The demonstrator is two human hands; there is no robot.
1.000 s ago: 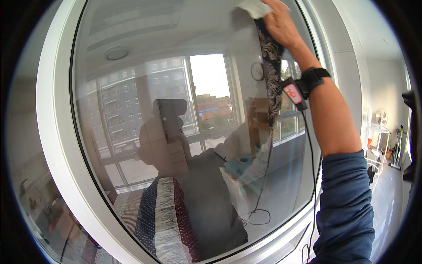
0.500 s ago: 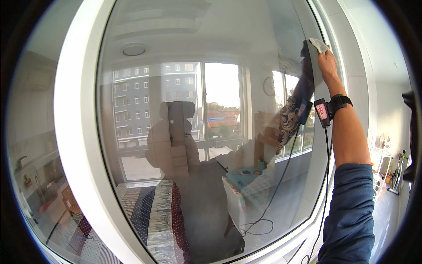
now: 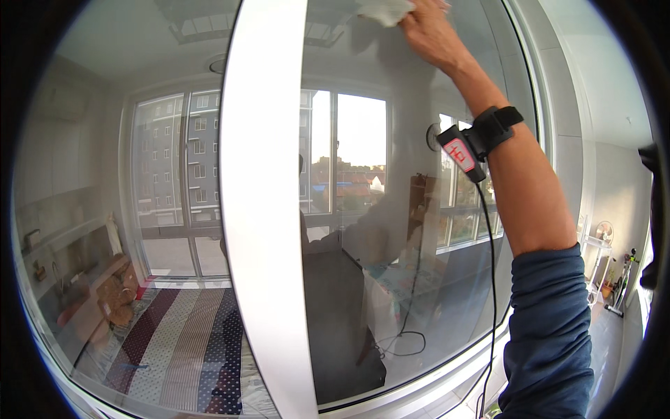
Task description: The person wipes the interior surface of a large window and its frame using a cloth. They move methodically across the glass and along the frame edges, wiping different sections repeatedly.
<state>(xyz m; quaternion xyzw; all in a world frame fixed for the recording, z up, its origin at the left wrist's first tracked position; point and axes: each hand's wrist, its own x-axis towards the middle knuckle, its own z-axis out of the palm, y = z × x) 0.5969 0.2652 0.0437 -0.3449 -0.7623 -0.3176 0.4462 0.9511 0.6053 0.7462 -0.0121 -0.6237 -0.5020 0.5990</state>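
My right hand (image 3: 434, 33) is raised to the top of the glass pane (image 3: 391, 279), its fingers closed on a pale cloth (image 3: 388, 10). The cloth lies against the glass and is partly cut off by the upper edge of the picture. A black strap with a small device (image 3: 460, 153) sits round my right wrist, and a black cable (image 3: 491, 265) hangs down from it. A dark blue sleeve (image 3: 548, 335) is pushed up to the elbow. My left hand is outside the picture.
A wide white frame post (image 3: 269, 209) divides the glass panes. Through or reflected in the glass appear a striped bedspread (image 3: 167, 349), windows and a grey building. At the far right stand a white rack (image 3: 593, 262) and a fan (image 3: 604, 230).
My right hand and the cloth have moved left and up across the glass, away from the right frame edge. The view has shifted, so the white post now stands nearer the middle.
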